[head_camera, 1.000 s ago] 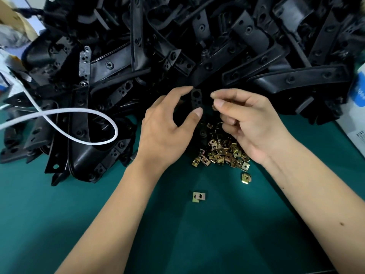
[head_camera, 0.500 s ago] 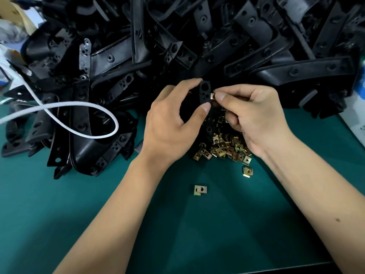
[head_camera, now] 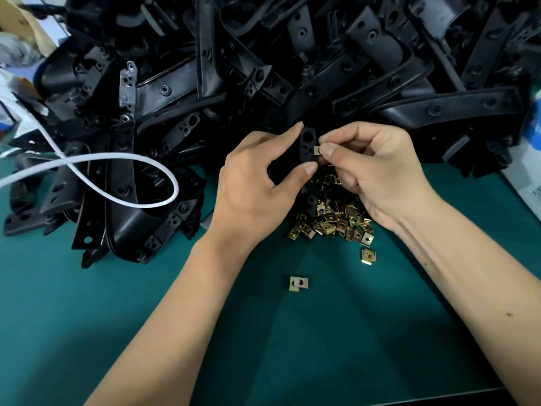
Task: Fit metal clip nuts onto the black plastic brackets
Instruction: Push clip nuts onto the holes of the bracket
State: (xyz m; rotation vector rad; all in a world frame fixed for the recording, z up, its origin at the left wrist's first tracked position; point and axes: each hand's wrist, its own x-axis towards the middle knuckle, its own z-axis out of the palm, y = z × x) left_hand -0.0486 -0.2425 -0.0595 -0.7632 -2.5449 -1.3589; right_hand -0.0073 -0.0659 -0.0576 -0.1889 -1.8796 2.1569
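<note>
Head view: both forearms reach forward over the green mat point(head_camera: 87, 317). The left hand point(head_camera: 254, 186) is raised just ahead of the loose clip nut heap point(head_camera: 336, 221), forefinger and thumb curled round a small black bracket point(head_camera: 308, 145), pinching it top and bottom so it stands upright. The right hand point(head_camera: 377, 171) sits close beside it, fingers curled, thumb and forefinger pinching a metal clip nut point(head_camera: 316, 150) against the bracket's right edge; whether it is seated cannot be told. Two stray clip nuts lie apart from the heap: one point(head_camera: 368, 256) just below it, another point(head_camera: 298, 283) nearer the person. A large pile of black brackets point(head_camera: 322, 68) fills the far side of the mat, with a white cable point(head_camera: 140, 177) looped over its left part. A white box point(head_camera: 527, 183) at the right edge carries print too small to read.
</note>
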